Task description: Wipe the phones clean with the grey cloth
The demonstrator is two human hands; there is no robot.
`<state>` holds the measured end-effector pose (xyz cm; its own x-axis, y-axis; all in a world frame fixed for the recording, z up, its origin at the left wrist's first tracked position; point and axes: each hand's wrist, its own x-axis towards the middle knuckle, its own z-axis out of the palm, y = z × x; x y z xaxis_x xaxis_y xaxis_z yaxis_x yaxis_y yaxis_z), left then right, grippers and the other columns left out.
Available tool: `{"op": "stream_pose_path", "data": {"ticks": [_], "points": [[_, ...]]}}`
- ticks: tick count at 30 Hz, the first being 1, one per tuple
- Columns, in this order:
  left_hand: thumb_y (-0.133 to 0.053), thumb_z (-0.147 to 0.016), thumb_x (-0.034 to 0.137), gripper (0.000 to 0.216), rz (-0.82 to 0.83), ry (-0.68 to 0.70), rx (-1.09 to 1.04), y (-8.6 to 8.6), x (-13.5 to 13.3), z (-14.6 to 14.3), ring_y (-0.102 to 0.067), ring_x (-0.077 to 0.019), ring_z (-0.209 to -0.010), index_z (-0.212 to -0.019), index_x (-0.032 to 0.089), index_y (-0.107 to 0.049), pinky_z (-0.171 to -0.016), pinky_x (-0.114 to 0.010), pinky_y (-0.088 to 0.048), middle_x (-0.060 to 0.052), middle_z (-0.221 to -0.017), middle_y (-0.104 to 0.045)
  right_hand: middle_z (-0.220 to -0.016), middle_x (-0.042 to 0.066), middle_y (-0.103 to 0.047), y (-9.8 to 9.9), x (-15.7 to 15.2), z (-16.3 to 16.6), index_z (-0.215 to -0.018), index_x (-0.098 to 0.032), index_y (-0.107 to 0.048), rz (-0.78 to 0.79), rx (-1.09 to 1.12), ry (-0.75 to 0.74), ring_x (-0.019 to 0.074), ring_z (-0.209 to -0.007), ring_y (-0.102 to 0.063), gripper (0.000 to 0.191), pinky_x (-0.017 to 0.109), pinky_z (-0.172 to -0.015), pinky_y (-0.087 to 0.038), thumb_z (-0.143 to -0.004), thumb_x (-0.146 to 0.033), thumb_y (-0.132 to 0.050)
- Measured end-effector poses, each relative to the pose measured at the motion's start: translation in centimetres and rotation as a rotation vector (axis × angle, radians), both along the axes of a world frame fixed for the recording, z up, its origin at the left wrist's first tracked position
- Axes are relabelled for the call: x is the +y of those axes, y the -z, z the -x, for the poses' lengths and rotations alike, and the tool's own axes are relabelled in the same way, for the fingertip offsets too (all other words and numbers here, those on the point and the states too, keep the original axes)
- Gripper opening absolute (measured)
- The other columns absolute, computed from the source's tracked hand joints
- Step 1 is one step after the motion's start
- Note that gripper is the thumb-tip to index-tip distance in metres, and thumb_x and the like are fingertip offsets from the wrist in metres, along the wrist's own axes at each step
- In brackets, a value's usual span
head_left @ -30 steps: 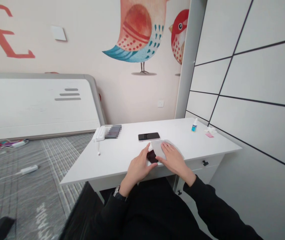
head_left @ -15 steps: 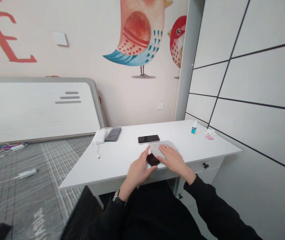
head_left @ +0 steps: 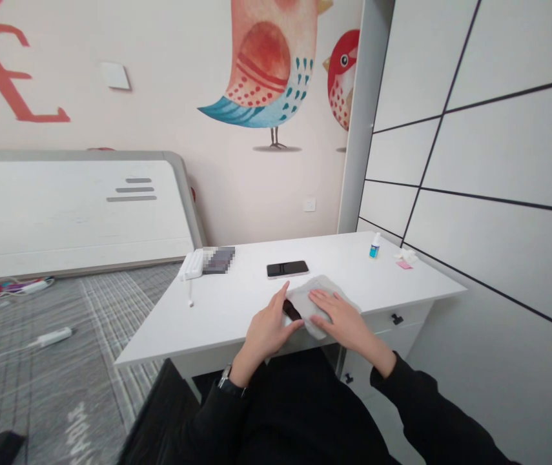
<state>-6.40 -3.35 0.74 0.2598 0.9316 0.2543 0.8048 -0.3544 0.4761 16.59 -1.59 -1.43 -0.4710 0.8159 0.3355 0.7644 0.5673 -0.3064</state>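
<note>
On the near edge of the white desk (head_left: 208,326), my left hand (head_left: 266,329) grips a small dark, glossy flat device (head_left: 292,310) between thumb and fingers. Its exact kind cannot be made out. A thin white wipe (head_left: 327,284) covers its right part. My right hand (head_left: 342,318) presses on the wipe, fingers stretched over it and thumb lower down, holding it against the device. Just beyond the hands lies a phone (head_left: 288,269) with a black screen, face up.
White adapters (head_left: 193,263) and a dark blurred item (head_left: 219,260) lie at the back left, beside a short cable (head_left: 190,297). A small blue-labelled bottle (head_left: 375,247), a pink slip (head_left: 404,265) and crumpled tissue (head_left: 407,256) are at the right. Cables (head_left: 9,289) run over the carpet.
My right hand has slid slightly right and down, and the wipe now spreads over more of the dark device, down to the desk's edge. The left hand has hardly moved.
</note>
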Motion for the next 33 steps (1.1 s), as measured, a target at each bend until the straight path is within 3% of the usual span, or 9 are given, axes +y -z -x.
{"op": "stream_pose_path", "data": {"ticks": [4, 8, 10, 15, 20, 23, 27, 33], "points": [[-0.066, -0.091, 0.044, 0.092, -0.017, -0.026, 0.028, 0.1, 0.1, -0.1, -0.059, -0.029, -0.135, -0.163, 0.024, -0.012, -0.107, -0.04, -0.05, -0.014, -0.158, -0.049, -0.16, 0.013, -0.044, 0.4, 1.9, -1.4, -0.156, -0.021, -0.043, -0.027, 0.022, 0.109, 0.0326, -0.151, -0.04, 0.071, 0.061, -0.123, -0.031, -0.103, -0.067, -0.033], [-0.065, -0.092, 0.046, 0.082, -0.058, -0.121, 0.095, 0.6, 0.7, -0.4, -0.035, -0.0351, -0.153, -0.157, 0.012, -0.028, -0.124, -0.054, -0.029, -0.023, -0.166, -0.031, -0.161, 0.012, -0.043, 1.0, 1.7, -1.3, -0.156, -0.018, -0.044, -0.041, 0.025, 0.144, 0.0323, -0.152, -0.038, 0.074, 0.06, -0.125, -0.029, -0.103, -0.068, -0.033], [-0.063, -0.093, 0.047, 0.071, -0.064, -0.159, 0.129, 0.8, 0.9, -0.6, -0.031, -0.038, -0.154, -0.149, 0.011, -0.039, -0.125, -0.06, -0.023, -0.026, -0.166, -0.029, -0.161, 0.011, -0.044, 1.1, 1.5, -1.2, -0.156, -0.017, -0.045, -0.044, 0.024, 0.155, 0.0317, -0.152, -0.038, 0.074, 0.059, -0.125, -0.028, -0.103, -0.068, -0.031], [-0.059, -0.097, 0.051, 0.058, -0.072, -0.167, 0.165, 0.8, 1.0, -0.7, -0.042, -0.0359, -0.148, -0.141, 0.014, -0.05, -0.123, -0.061, -0.027, -0.022, -0.16, -0.041, -0.16, 0.011, -0.045, 1.0, 1.4, -1.3, -0.155, -0.017, -0.046, -0.065, 0.013, 0.165, 0.0314, -0.151, -0.04, 0.074, 0.059, -0.124, -0.03, -0.104, -0.068, -0.03], [-0.062, -0.096, 0.049, 0.056, -0.086, -0.139, 0.158, 0.9, 1.0, -0.4, -0.042, -0.0335, -0.147, -0.139, 0.014, -0.052, -0.122, -0.061, -0.028, -0.017, -0.157, -0.047, -0.16, 0.017, -0.043, 1.4, 1.0, 0.2, -0.155, -0.009, -0.044, -0.099, 0.009, 0.172, 0.0355, -0.151, -0.038, 0.083, 0.062, -0.125, -0.027, -0.101, -0.071, -0.031], [-0.065, -0.096, 0.047, 0.056, -0.086, -0.119, 0.147, 1.2, 1.2, -0.1, -0.041, -0.0337, -0.148, -0.14, 0.016, -0.053, -0.122, -0.062, -0.029, -0.016, -0.156, -0.047, -0.16, 0.018, -0.043, 1.5, 0.5, 2.1, -0.155, -0.007, -0.044, -0.112, 0.007, 0.126, 0.0362, -0.151, -0.038, 0.089, 0.062, -0.125, -0.027, -0.098, -0.076, -0.035], [-0.067, -0.095, 0.043, 0.057, -0.063, -0.095, 0.119, 1.2, 1.4, 0.2, -0.043, -0.0341, -0.145, -0.143, 0.017, -0.051, -0.121, -0.064, -0.03, -0.015, -0.154, -0.049, -0.162, 0.01, -0.043, 0.9, 0.1, 5.0, -0.157, -0.017, -0.042, -0.134, -0.001, -0.017, 0.0316, -0.152, -0.038, 0.086, 0.058, -0.125, -0.029, -0.096, -0.078, -0.036], [-0.067, -0.096, 0.036, 0.057, -0.025, -0.009, 0.047, 0.3, 1.0, 0.5, -0.057, -0.0297, -0.131, -0.146, 0.019, -0.047, -0.118, -0.06, -0.038, -0.013, -0.149, -0.053, -0.169, 0.009, -0.027, -0.3, 0.6, 7.0, -0.164, -0.018, -0.023, -0.22, 0.015, -0.15, 0.028, -0.159, -0.022, 0.084, 0.057, -0.129, -0.02, -0.101, -0.072, -0.032]]}}
